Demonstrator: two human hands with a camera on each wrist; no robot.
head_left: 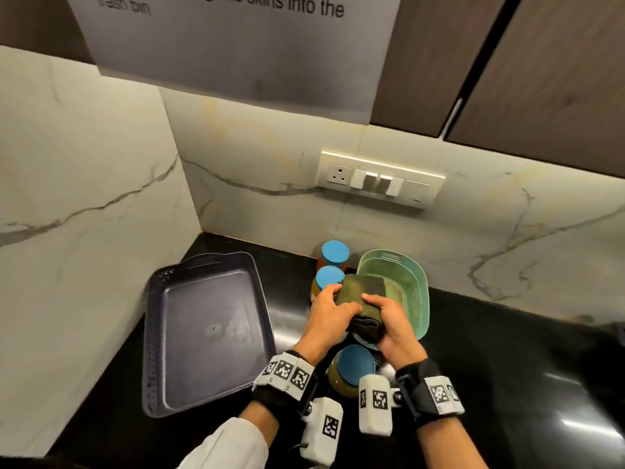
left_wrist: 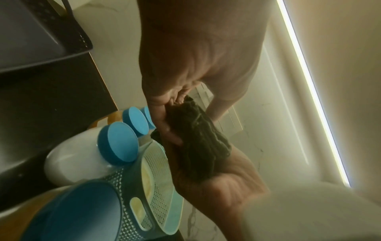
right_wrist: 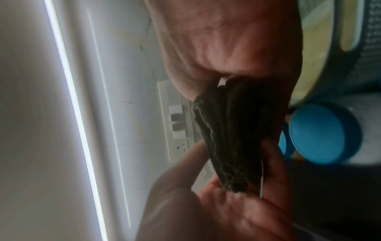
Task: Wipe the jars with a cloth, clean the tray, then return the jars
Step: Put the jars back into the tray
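Both my hands hold a folded dark green cloth [head_left: 365,299] above the counter, just in front of a green perforated basket [head_left: 406,275]. My left hand [head_left: 333,301] grips its left end and my right hand [head_left: 384,308] grips its near right end. In the left wrist view the cloth [left_wrist: 198,138] is a thick folded wad pinched between fingers and thumb; the right wrist view shows the cloth [right_wrist: 230,130] the same way. Blue-lidded jars stand on the counter: two behind the hands [head_left: 334,253] [head_left: 328,277], one in front [head_left: 355,367]. The dark grey tray [head_left: 209,333] lies empty at the left.
The black counter [head_left: 507,367] runs into a corner of marble walls. A switch panel [head_left: 382,179] is on the back wall, with cabinets overhead. A white-bodied jar with a blue lid [left_wrist: 117,143] stands against the basket [left_wrist: 156,171].
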